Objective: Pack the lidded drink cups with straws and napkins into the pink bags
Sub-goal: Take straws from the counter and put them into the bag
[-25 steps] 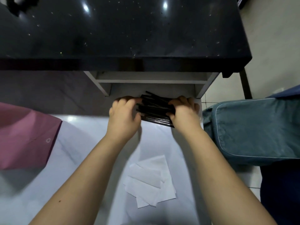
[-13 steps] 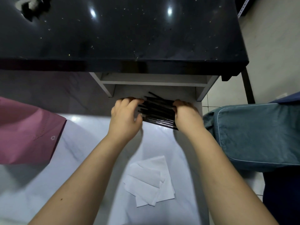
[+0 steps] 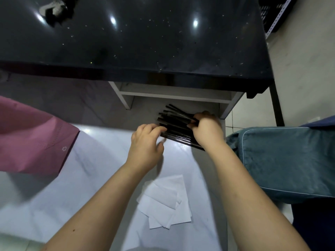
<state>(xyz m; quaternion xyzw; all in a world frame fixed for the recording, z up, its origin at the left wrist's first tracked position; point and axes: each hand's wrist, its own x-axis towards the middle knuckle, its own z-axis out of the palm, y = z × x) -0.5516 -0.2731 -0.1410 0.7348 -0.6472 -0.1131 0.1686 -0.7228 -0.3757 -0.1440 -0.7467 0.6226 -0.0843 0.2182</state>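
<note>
— Where are our straws?
— The black straws (image 3: 174,124) lie in a loose, fanned bundle at the far edge of the white table (image 3: 90,169). They sit just below the white shelf (image 3: 174,96) under the black counter (image 3: 145,42).
— And our hands?
— Our right hand (image 3: 207,132) has its fingers curled round the right ends of the bundle. Our left hand (image 3: 146,142) lays bent fingertips on the left ends with the thumb lower down. It is blurred, so we cannot tell whether it pinches any straw.
— What else do we have?
— Between our forearms the white napkins (image 3: 166,198) lie overlapped on the table. A pink bag (image 3: 30,140) lies at the left, and teal fabric (image 3: 290,160) shows at the right.
</note>
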